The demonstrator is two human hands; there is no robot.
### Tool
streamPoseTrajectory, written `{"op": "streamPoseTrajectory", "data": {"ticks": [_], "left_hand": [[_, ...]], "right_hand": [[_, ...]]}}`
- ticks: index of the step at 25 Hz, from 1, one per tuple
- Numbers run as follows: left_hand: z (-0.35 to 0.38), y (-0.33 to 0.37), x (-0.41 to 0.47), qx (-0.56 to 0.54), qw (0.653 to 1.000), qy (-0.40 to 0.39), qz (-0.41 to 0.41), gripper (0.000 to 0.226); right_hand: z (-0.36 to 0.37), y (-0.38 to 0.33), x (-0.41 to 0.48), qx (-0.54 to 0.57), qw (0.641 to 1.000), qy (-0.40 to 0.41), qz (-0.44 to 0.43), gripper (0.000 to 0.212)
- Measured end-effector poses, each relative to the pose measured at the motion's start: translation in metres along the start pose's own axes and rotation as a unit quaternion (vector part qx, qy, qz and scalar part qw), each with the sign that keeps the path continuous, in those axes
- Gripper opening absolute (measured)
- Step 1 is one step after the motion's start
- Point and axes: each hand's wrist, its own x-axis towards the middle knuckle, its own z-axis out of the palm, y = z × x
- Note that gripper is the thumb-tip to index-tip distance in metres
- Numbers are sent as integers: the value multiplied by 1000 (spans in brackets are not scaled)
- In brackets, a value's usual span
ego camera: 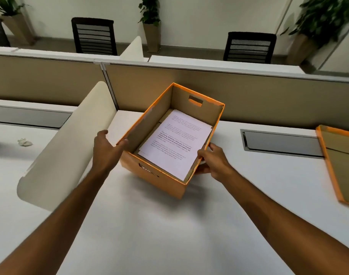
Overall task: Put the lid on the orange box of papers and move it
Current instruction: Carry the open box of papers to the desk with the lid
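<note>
An open orange box (159,175) stands on the white desk (149,225), turned at an angle, with printed papers (175,143) lying flat inside. My left hand (107,149) presses against the box's left wall near the front corner. My right hand (213,159) grips the right wall, thumb over the rim and fingers outside. The orange lid (340,167) lies upside down on the desk at the far right, partly cut off by the frame edge.
A cream curved divider (70,147) stands just left of the box. A beige partition (268,98) runs behind it. Two grey cable hatches (280,143) are set into the desk. A crumpled paper ball (24,142) lies at far left. Chairs and plants stand beyond.
</note>
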Motion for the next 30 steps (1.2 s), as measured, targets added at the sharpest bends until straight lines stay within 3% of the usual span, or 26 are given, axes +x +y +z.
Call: {"op": "streamPoseTrajectory", "data": {"ticks": [5,9,18,30], "left_hand": [[13,29,-14,-17,972,-232,-16,62],[41,55,-52,-7,945,-328,9,53],[110,85,-153,-15,936,-351,38,53],[182,110,-314,-19,930,-366,14,58]], "right_hand": [[-75,5,-20,-75,997,0,-32,56],[-127,16,-39,-124,991,12,-49,59],[-249,51,-97,-159,985,41,-50,55],[-385,116,-179,-158,984,77,-35,46]]}}
